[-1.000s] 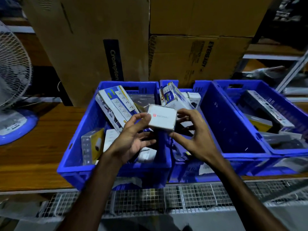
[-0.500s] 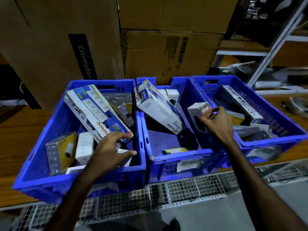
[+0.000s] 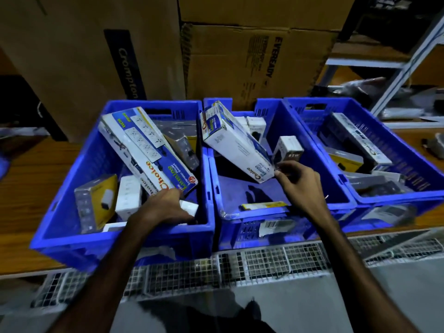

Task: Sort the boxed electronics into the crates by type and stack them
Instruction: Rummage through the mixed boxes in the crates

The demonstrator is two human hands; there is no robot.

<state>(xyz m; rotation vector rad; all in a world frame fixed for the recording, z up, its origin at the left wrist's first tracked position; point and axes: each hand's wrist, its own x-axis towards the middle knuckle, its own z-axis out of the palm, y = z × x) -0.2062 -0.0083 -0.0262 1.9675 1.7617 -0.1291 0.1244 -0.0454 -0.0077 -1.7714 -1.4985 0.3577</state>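
From the head camera, three blue crates sit side by side on a wooden shelf [image 3: 36, 169]. The left hand [image 3: 165, 207] reaches into the left crate [image 3: 72, 239], fingers curled over a small white box [image 3: 189, 207] near the front wall, beneath the low end of a tilted Choice extension-socket box [image 3: 149, 150]. The right hand [image 3: 300, 183] is inside the middle crate [image 3: 341, 191], fingers curled at the foot of a small 65W charger box [image 3: 288, 147] that leans on the crate's right wall; whether it grips the box I cannot tell. A second Choice box [image 3: 235, 145] slants just beside it. The right crate [image 3: 396, 195] holds more boxes. Eveready [image 3: 264, 63] and Crompton [image 3: 96, 56] cartons stand behind.
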